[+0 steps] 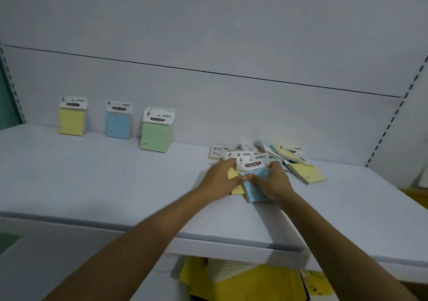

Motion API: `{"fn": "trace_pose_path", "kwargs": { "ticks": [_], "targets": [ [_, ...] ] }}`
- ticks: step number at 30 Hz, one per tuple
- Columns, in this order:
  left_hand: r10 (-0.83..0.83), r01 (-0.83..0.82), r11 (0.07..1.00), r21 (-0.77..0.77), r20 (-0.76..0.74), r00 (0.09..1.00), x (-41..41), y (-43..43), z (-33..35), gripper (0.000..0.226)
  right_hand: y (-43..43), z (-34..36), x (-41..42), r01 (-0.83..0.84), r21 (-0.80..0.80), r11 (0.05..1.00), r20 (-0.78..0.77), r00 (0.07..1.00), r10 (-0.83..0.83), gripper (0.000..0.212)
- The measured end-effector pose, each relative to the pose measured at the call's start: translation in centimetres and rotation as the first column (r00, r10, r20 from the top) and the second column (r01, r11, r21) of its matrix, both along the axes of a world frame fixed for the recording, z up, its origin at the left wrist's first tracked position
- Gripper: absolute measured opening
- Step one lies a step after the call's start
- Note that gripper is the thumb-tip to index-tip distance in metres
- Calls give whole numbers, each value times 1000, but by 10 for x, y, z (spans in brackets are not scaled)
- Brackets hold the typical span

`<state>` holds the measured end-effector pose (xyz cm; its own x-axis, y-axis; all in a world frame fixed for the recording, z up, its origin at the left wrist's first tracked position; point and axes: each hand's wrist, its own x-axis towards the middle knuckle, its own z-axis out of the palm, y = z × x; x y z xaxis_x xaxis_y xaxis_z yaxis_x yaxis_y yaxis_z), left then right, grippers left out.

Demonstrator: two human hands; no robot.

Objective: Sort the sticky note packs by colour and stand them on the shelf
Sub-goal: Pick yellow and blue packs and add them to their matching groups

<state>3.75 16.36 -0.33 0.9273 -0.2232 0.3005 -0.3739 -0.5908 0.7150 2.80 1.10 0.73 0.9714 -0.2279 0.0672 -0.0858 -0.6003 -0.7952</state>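
Observation:
Three groups of sticky note packs stand upright against the shelf's back wall at the left: yellow packs (72, 119), blue packs (118, 121) and green packs (157, 131). At the right lies a loose pile of packs (292, 159), mostly yellow and blue. Both hands are at the pile's near edge. My left hand (221, 180) and my right hand (273, 182) together grip a blue pack (256, 180) with a white header card, held by its sides. A yellow pack (236, 188) lies partly under my left hand.
The white shelf (97, 180) has a raised front edge. Perforated uprights frame the bay at the far left and right. Yellow items (250, 282) lie on the level below, under the shelf's front edge.

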Motion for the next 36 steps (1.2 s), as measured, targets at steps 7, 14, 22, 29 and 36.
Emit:
{"fn": "trace_pose_path", "kwargs": {
  "ticks": [7,14,22,29,36],
  "targets": [
    [-40,34,997,-65,-90,995,-62,66,4,59,74,-6,-79,157,-33,987,106,983,-153,66],
    [173,-175,944,-278,-32,984,-117,216,9,48,213,6,-111,81,-61,995,227,972,-65,74],
    [350,-445,852,277,331,876,-140,368,7,23,334,19,-101,-165,-170,972,224,954,201,88],
    [378,-498,798,339,362,852,-97,419,8,21,383,21,-45,-230,-220,948,259,923,284,47],
    [363,-485,797,361,355,861,-3,466,14,21,417,15,61,-176,-49,983,326,928,183,40]
  ]
}}
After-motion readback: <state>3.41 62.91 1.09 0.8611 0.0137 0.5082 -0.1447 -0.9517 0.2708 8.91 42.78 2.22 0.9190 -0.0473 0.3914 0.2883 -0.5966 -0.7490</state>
